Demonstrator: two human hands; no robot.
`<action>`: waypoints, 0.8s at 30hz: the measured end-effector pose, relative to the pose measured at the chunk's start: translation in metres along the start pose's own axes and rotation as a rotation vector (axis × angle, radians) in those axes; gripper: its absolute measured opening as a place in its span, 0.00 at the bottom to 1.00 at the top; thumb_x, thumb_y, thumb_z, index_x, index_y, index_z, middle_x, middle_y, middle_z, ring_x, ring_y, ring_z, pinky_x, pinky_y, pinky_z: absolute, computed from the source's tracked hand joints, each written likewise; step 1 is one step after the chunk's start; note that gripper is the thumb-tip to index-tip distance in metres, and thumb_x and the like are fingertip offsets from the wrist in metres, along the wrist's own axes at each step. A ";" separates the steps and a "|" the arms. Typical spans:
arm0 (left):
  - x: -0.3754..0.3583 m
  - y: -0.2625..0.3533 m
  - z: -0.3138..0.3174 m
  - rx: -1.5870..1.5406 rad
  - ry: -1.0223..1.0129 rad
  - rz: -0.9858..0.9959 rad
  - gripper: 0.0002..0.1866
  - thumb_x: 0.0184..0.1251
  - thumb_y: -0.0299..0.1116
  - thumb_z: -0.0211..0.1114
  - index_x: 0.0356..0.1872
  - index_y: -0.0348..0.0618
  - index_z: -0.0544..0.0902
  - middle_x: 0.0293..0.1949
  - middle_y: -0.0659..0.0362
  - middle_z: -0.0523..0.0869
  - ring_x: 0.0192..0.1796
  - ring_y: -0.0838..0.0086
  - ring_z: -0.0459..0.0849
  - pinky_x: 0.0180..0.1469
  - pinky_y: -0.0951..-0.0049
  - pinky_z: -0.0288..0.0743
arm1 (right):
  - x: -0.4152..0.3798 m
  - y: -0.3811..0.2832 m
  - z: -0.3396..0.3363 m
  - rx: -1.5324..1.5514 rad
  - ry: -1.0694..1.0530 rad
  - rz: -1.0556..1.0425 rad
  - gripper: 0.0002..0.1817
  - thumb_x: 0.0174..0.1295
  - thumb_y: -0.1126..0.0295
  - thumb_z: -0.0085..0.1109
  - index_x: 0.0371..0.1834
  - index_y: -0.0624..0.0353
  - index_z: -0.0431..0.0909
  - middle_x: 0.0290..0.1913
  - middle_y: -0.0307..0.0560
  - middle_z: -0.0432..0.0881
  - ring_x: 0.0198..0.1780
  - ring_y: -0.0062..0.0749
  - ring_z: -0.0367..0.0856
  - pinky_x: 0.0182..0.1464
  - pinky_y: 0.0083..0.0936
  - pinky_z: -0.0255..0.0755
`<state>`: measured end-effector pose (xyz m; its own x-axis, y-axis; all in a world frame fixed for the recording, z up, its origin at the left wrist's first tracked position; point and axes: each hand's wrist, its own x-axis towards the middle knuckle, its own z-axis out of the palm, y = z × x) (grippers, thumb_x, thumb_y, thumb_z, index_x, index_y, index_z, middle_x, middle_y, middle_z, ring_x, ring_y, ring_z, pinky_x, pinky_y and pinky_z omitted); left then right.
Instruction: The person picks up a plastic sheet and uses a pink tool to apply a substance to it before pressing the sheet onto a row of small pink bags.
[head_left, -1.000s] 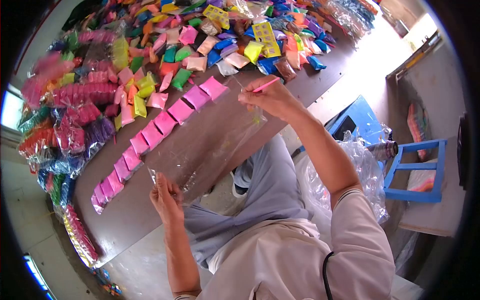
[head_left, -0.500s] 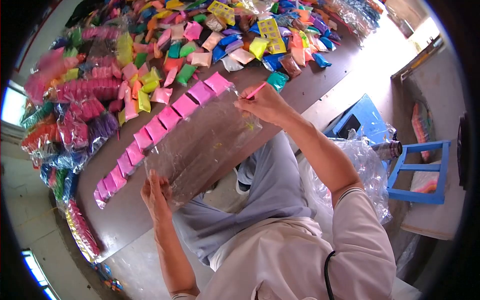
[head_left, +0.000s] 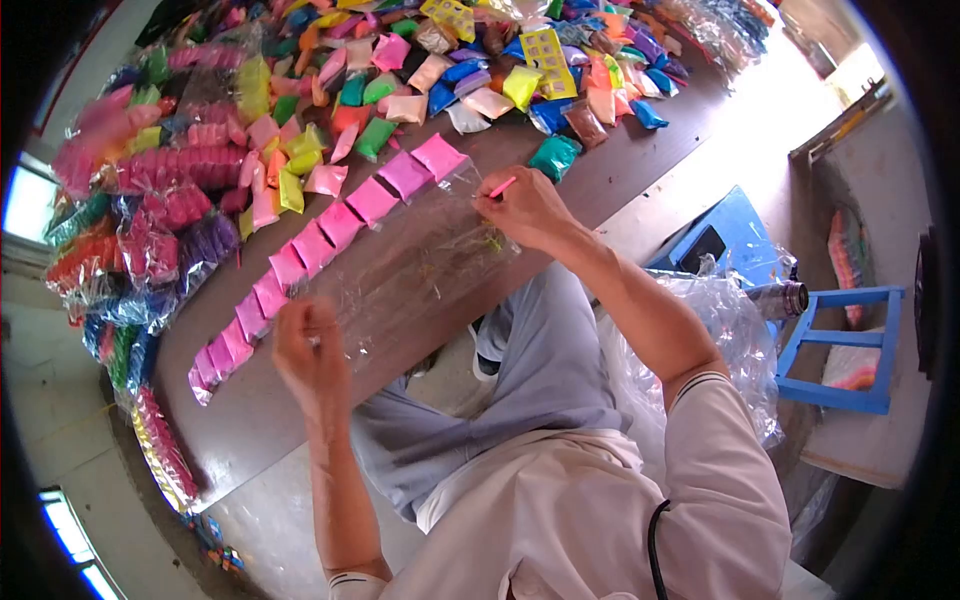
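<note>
A row of several pink and lilac sachets lies slantwise across the brown table. Along its near side stretches a clear plastic bag, flat and wrinkled. My right hand is closed around a short pink stick, with its fingertips at the bag's right end. My left hand is raised beside the bag's left end, close to the sachets. Its fingers look curled in, but they are blurred, and whatever they may hold is hidden.
Loose coloured sachets pile up along the table's far side. Bundled packets in clear wrap stand at the left. To my right are a blue box, crumpled clear plastic, a dark flask and a blue stool.
My left hand has moved up and slightly left, towards the sachet row. The bag's left part lies lower and flatter. My right hand has barely shifted; the pink stick has turned a little.
</note>
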<state>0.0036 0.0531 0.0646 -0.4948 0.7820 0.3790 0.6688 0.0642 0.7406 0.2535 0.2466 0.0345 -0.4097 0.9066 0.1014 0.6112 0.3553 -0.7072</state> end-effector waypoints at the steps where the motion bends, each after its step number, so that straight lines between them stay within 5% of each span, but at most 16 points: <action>1: 0.001 0.009 0.012 -0.015 -0.032 0.155 0.12 0.74 0.36 0.67 0.34 0.38 0.82 0.31 0.59 0.82 0.33 0.68 0.80 0.37 0.68 0.72 | 0.000 0.002 0.003 -0.020 0.008 0.000 0.11 0.62 0.63 0.70 0.38 0.59 0.88 0.34 0.51 0.89 0.37 0.43 0.88 0.42 0.36 0.80; 3: -0.002 0.007 0.042 0.140 -0.102 0.241 0.10 0.70 0.35 0.70 0.34 0.40 0.82 0.35 0.56 0.83 0.38 0.60 0.82 0.43 0.61 0.72 | 0.004 0.013 0.010 -0.042 0.013 -0.001 0.11 0.61 0.63 0.70 0.39 0.59 0.88 0.35 0.51 0.89 0.38 0.44 0.88 0.43 0.36 0.81; 5: -0.008 -0.009 0.069 0.185 -0.138 0.243 0.10 0.69 0.35 0.71 0.34 0.41 0.82 0.35 0.56 0.83 0.39 0.59 0.82 0.44 0.60 0.72 | 0.010 0.033 0.014 -0.042 0.181 -0.228 0.12 0.63 0.61 0.70 0.40 0.59 0.89 0.37 0.51 0.90 0.39 0.42 0.88 0.43 0.35 0.80; 8: -0.014 -0.014 0.080 0.240 -0.136 0.260 0.10 0.67 0.35 0.72 0.32 0.43 0.82 0.35 0.58 0.83 0.39 0.59 0.82 0.46 0.59 0.70 | 0.006 0.032 -0.007 0.207 0.412 -0.056 0.09 0.65 0.65 0.70 0.38 0.60 0.88 0.33 0.46 0.88 0.35 0.31 0.86 0.40 0.29 0.79; 16: -0.016 -0.015 0.082 0.251 -0.118 0.301 0.12 0.65 0.37 0.74 0.29 0.45 0.80 0.35 0.60 0.81 0.40 0.60 0.81 0.44 0.58 0.68 | -0.076 -0.005 -0.017 0.270 0.216 -0.084 0.06 0.67 0.74 0.69 0.44 0.64 0.87 0.32 0.39 0.86 0.32 0.14 0.77 0.35 0.16 0.72; 19: -0.016 -0.016 0.081 0.243 -0.113 0.294 0.12 0.65 0.37 0.74 0.29 0.45 0.80 0.36 0.61 0.81 0.40 0.60 0.81 0.44 0.57 0.69 | -0.078 -0.009 -0.003 0.224 0.126 -0.155 0.04 0.64 0.78 0.68 0.41 0.64 0.85 0.30 0.42 0.85 0.28 0.21 0.79 0.33 0.19 0.73; 24: -0.016 -0.015 0.080 0.193 -0.138 0.234 0.13 0.65 0.39 0.74 0.28 0.45 0.80 0.36 0.60 0.81 0.40 0.60 0.81 0.44 0.57 0.69 | -0.073 -0.015 0.009 -0.066 0.180 -0.432 0.07 0.58 0.77 0.72 0.39 0.61 0.85 0.35 0.47 0.84 0.38 0.47 0.83 0.40 0.35 0.78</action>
<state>0.0460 0.0890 0.0028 -0.2441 0.8651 0.4381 0.8549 -0.0212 0.5183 0.2678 0.1733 0.0311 -0.5152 0.6957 0.5005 0.4551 0.7170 -0.5281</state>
